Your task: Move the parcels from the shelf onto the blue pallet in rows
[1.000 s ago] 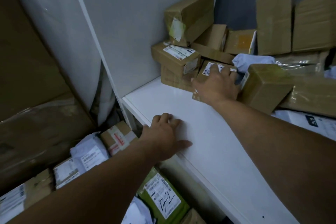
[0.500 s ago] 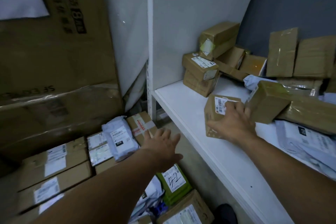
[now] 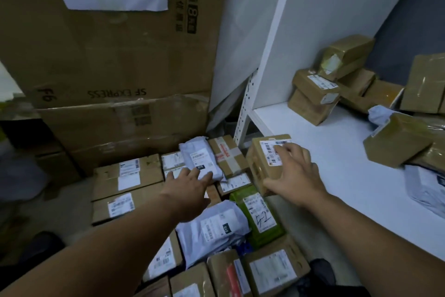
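Note:
My right hand (image 3: 293, 173) grips a small brown cardboard parcel (image 3: 262, 164) with a white barcode label, held in the air just off the white shelf's (image 3: 337, 164) front left corner. My left hand (image 3: 190, 181) reaches out with spread fingers over the parcels on the floor, its fingertips at a grey poly mailer (image 3: 199, 157). Below lie several laid-down parcels, among them a green one (image 3: 260, 217) and a second grey mailer (image 3: 214, 227). The blue pallet shows only as a scrap (image 3: 243, 247) between them. More brown boxes (image 3: 315, 94) remain stacked at the back of the shelf.
Large cardboard cartons (image 3: 115, 60) with a handwritten paper sign stand against the wall behind the floor parcels. A perforated white shelf post (image 3: 243, 116) rises beside them. A tilted brown box (image 3: 397, 142) and a grey mailer (image 3: 426, 186) lie on the shelf's right side.
My right hand has pulled the labelled box off the shelf stack and carried it left past the shelf edge. My left hand has left the shelf edge and swung over the floor parcels.

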